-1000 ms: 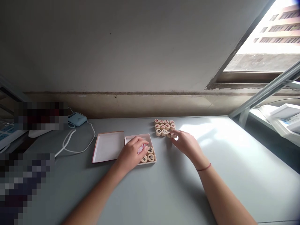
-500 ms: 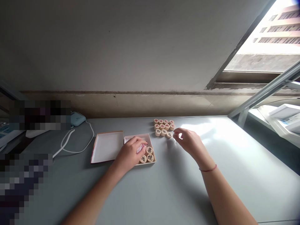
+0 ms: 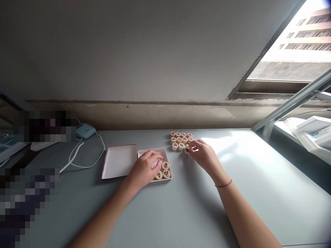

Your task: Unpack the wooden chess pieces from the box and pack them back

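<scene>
Pinched between the thumb and fingertips of my right hand [image 3: 203, 155] is a wooden Chinese chess piece [image 3: 188, 146], at the front right corner of the rows. Just under it, another piece [image 3: 186, 151] with a dark character is partly covered. Beside them stand stacked pieces with black characters [image 3: 181, 146], and behind these are rows with red characters [image 3: 179, 139]. My left hand [image 3: 144, 165] lies over the white box [image 3: 155, 150], its fingers bent and apart from the thumb. Black-character pieces [image 3: 166, 173] sit in the box's right side; the hand hides the rest.
Left of the box lies the upturned box lid [image 3: 119, 162]. A white cable [image 3: 88, 168] and a light blue device [image 3: 86, 131] are farther left on the grey table [image 3: 165, 213]. A wall runs along the back; a metal frame [image 3: 281, 103] rises at right.
My right hand has moved slightly left, onto the front right corner of the rows, and now pinches a piece there. My left hand stays over the box.
</scene>
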Demonstrator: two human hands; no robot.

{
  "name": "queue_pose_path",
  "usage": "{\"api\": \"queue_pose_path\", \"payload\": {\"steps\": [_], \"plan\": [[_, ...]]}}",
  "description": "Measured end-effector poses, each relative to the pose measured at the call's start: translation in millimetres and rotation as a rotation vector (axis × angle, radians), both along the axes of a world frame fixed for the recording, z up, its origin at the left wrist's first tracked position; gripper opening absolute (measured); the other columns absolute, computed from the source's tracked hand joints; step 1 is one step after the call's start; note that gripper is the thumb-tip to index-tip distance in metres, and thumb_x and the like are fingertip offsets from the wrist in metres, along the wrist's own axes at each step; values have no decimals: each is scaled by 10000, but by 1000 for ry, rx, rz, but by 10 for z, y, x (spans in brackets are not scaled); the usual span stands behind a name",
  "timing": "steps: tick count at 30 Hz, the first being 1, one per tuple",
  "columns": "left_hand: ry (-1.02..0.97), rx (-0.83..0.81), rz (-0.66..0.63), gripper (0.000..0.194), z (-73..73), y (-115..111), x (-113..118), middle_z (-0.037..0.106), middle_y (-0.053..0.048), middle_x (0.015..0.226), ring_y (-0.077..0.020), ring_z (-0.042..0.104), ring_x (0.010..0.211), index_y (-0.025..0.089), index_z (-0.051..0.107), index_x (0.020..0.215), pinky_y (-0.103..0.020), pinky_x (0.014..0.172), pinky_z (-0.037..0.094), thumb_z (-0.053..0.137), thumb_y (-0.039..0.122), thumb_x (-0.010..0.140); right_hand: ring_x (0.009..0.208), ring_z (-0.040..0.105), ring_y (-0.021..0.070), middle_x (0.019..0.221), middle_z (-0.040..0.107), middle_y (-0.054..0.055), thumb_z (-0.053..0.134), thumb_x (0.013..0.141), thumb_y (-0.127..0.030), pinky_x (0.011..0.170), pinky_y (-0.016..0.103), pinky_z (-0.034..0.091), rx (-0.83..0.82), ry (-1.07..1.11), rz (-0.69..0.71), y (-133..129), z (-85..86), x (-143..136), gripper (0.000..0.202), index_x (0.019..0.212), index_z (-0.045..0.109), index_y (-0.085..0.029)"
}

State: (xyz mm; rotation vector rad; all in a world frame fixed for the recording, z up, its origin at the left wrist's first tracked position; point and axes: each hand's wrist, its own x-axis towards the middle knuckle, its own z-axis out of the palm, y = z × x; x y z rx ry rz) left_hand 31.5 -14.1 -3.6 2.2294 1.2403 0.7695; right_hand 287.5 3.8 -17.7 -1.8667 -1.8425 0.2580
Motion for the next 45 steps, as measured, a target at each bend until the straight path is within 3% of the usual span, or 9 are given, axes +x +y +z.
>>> {"api": "queue_pose_path", "payload": {"steps": [3,8,18,24,29,38,45], "plan": [[4,3,-1,170,0,3,0,655,-14,998,-145,641,858,223,658,968,-256,760,500,502,212,900,658,603,133,880,604,34,521,761,-144,627,254,464,-75,7,22,-9,41,0,103,754,609,-197],[13,1,-5,170,-5,6,-1,657,-24,1000,-148,641,858,217,660,959,-256,749,504,499,211,905,737,617,174,893,616,50,587,751,-201,656,275,477,-78,-37,28,-12,54,-12,189,934,634,-212],[32,9,-11,171,-16,-3,2,659,-24,996,-148,645,839,219,667,952,-248,720,512,507,195,898,689,612,161,992,627,66,548,791,-234,634,286,469,-31,-69,60,-26,28,-49,74,779,614,-200],[38,12,-6,171,-24,-1,1,659,-28,989,-149,645,830,214,670,947,-251,728,519,507,200,896,612,589,147,867,631,39,541,795,-259,570,268,426,-60,-103,39,-42,47,-63,90,730,574,-206],[42,17,-9,182,-10,-3,1,663,-28,985,-147,647,817,218,672,943,-254,735,524,500,191,891,673,625,160,902,635,47,509,794,-200,596,262,428,-42,-109,24,-41,21,-96,115,867,597,-210],[42,6,-4,178,0,-2,4,665,-28,997,-144,647,809,216,674,938,-241,704,515,506,185,890,635,608,156,895,662,29,515,780,-181,582,252,402,-81,-134,7,-36,-18,-109,154,909,577,-238],[55,6,-8,177,11,-3,2,665,-27,988,-144,647,799,214,674,933,-248,723,516,504,187,891,615,564,168,871,675,28,487,785,-200,567,257,364,8,-195,-53,-17,-91,-123,189,946,574,-246]]}}
